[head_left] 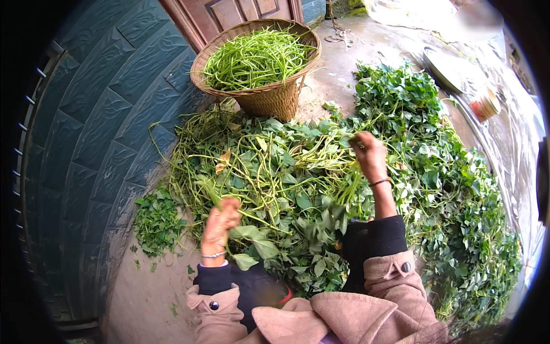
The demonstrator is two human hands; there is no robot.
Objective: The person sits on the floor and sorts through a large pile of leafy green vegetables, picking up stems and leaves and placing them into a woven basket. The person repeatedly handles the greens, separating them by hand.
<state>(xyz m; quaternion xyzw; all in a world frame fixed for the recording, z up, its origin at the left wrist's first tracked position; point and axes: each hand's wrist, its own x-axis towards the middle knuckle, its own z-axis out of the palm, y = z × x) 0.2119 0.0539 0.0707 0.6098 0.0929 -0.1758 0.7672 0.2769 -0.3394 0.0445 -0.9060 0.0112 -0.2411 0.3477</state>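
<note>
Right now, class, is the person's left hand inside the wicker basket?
No, the left hand grips leafy greens on the near side of the vine heap, while the wicker basket stands at its far side.

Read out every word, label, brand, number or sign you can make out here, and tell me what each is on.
No readable text anywhere in this view.
Small pale tub at the right: it has a reddish patch, but any print on it is too small and blurred to read.
Wicker basket, brown door, blue-grey wall: no lettering shows.
</note>
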